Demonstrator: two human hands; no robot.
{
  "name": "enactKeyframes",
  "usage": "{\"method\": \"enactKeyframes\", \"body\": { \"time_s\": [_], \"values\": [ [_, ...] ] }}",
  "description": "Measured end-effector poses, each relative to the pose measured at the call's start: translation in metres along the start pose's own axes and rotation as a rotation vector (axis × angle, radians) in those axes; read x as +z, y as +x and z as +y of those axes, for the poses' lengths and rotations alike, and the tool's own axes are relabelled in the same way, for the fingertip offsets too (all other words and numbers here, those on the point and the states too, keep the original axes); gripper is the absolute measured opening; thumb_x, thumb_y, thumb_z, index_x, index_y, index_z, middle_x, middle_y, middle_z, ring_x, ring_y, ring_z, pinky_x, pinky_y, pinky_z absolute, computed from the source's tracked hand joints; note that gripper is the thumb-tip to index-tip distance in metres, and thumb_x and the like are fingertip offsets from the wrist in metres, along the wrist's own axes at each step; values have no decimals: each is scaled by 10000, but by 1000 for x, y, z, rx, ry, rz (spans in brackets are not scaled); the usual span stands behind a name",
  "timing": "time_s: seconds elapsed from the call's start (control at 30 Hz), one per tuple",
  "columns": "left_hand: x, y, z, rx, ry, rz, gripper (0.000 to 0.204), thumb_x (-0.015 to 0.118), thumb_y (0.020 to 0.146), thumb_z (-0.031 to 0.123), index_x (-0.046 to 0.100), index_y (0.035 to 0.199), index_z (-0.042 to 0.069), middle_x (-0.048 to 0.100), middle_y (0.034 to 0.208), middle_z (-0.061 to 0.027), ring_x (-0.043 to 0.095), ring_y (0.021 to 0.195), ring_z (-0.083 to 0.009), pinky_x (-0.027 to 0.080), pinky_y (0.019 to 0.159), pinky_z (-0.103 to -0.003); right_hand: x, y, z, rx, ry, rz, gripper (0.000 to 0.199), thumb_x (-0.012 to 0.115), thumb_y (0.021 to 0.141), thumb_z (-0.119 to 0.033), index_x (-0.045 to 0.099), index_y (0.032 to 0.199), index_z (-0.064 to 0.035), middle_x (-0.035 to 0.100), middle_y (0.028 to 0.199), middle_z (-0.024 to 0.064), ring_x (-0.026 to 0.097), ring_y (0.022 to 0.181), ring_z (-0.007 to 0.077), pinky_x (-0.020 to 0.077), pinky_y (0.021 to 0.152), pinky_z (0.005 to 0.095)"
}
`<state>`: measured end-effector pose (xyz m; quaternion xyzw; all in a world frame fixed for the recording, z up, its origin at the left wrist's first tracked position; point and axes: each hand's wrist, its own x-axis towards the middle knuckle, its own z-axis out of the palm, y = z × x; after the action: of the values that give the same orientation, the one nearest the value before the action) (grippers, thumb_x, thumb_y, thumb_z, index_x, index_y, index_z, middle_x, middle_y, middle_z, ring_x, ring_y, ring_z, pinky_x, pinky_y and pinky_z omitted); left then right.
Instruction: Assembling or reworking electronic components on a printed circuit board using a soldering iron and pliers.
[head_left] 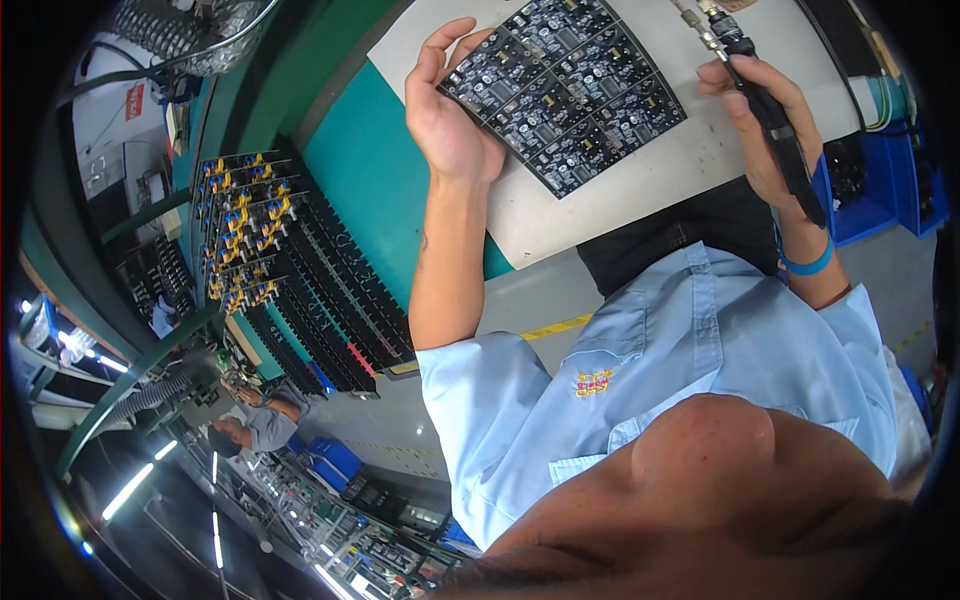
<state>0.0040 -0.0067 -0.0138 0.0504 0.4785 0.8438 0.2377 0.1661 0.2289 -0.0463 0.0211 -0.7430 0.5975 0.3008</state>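
Observation:
A black circuit board panel, divided into several identical small boards, is tilted over a pale work sheet. My left hand grips its left edge, with the fingertips partly hidden behind the panel. To the right of the panel, my right hand is closed around the black handle of a soldering iron. Two slim metal parts show at the iron's far end, at the top of the view, apart from the panel. A blue band circles my right wrist.
Left of my arm stands a black slotted rack, beside boards carrying yellow and blue components. Green matting lies under the pale sheet. Blue bins sit at the right. Another person works farther off at lower left.

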Motion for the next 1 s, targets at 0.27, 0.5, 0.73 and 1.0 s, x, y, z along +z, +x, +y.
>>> {"method": "enactKeyframes", "body": {
  "time_s": [0.27, 0.5, 0.73, 1.0],
  "values": [
    [-1, 0, -1, -12, 57, 23, 414, 312, 1008, 329, 524, 1246, 65, 658, 1068, -117, 631, 913, -222, 512, 794, -354, 7, 9, -5, -211, -187, -175, 456, 686, 784, 128, 631, 1213, -18, 671, 1169, 143, 697, 918, 210, 552, 812, 260],
    [-5, 0, -3, -29, 4, 12, 404, 309, 998, 303, 522, 1256, 75, 655, 1073, -119, 628, 910, -226, 511, 793, -354, 8, 8, -3, -161, -97, -177, 488, 679, 749, 171, 635, 1199, -10, 654, 1191, 139, 693, 889, 188, 552, 787, 251],
    [0, -2, -1, -10, 0, 5, 405, 320, 982, 296, 518, 1259, 77, 652, 1078, -123, 624, 908, -233, 506, 791, -356, 6, 6, -2, -151, -85, -176, 495, 683, 745, 172, 631, 1203, -7, 654, 1161, 143, 693, 887, 185, 552, 776, 252],
    [0, -3, 0, -10, -1, 8, 416, 336, 971, 319, 517, 1257, 78, 652, 1081, -128, 620, 899, -240, 497, 785, -356, 7, 7, -4, -191, -98, -173, 499, 684, 739, 175, 627, 1200, -6, 656, 1150, 146, 697, 876, 194, 555, 767, 255]
  ]
}}
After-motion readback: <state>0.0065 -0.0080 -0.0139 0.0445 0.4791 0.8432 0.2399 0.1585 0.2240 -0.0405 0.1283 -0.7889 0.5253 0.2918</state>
